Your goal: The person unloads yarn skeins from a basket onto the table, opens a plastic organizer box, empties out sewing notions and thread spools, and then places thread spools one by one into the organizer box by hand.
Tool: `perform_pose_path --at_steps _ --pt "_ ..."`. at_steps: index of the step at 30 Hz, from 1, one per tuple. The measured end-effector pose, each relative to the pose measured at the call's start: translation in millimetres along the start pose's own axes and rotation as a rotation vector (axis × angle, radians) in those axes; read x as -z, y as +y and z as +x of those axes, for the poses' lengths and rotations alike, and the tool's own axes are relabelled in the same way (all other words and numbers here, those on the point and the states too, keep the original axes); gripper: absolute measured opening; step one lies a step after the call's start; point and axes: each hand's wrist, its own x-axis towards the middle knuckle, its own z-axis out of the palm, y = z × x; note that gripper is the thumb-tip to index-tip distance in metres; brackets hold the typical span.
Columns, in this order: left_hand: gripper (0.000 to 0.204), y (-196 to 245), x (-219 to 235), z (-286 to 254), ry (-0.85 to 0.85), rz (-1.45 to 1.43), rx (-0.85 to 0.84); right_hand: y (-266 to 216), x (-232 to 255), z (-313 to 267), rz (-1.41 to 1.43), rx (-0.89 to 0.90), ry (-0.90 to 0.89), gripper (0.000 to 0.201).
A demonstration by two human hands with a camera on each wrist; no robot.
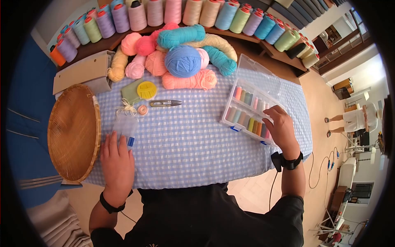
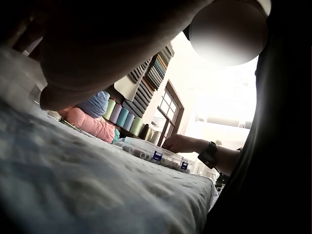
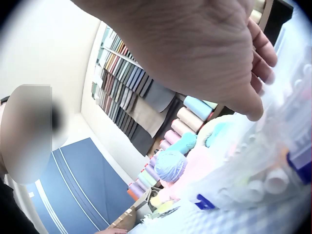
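Note:
My left hand lies palm down at the left of the table, its straight fingers at the edge of a small clear plastic case with a blue tab. Over the right part of a clear compartment box is my right hand, fingers bent down toward the spools. Nothing shows between its thumb and fingers in the right wrist view. The box's lid stands open at the back. Rows of small coloured thread spools fill the compartments. Blue latches hang at its front.
A wicker basket stands at the left edge. Thread snips, a yellow round case and a small pink roll lie mid-left on the checked tablecloth. Yarn is piled behind, below shelved thread cones.

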Motion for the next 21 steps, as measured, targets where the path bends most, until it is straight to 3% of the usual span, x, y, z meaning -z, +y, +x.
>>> perform_pose_path --at_steps 3,8,13,15,17,19,21 --pt "0.048 11.0 3.8 6.6 0.035 0.034 -0.07 11.0 -11.9 1.9 0.02 0.0 -0.003 0.008" --pt "0.044 32.2 11.6 11.0 -0.053 -0.153 -0.235 22.2 -13.5 3.7 0.074 0.024 0.032 0.003" --pt "0.044 40.6 8.3 16.2 -0.069 -0.128 -0.265 20.7 -12.5 2.1 0.059 0.044 0.072 0.002" --pt "0.044 42.6 9.4 19.3 -0.066 -0.117 -0.27 17.7 2.1 1.3 0.083 0.06 0.157 0.002" --pt "0.045 45.4 10.1 21.6 -0.074 -0.127 -0.286 18.0 17.3 -3.3 0.162 -0.086 0.237 0.003" --pt "0.045 47.7 9.3 23.2 -0.072 -0.137 -0.313 34.0 23.8 -10.8 0.105 -0.099 0.307 0.003" --pt "0.045 50.0 10.2 25.9 -0.066 -0.147 -0.337 60.0 24.4 -24.1 0.064 -0.224 0.473 0.002"
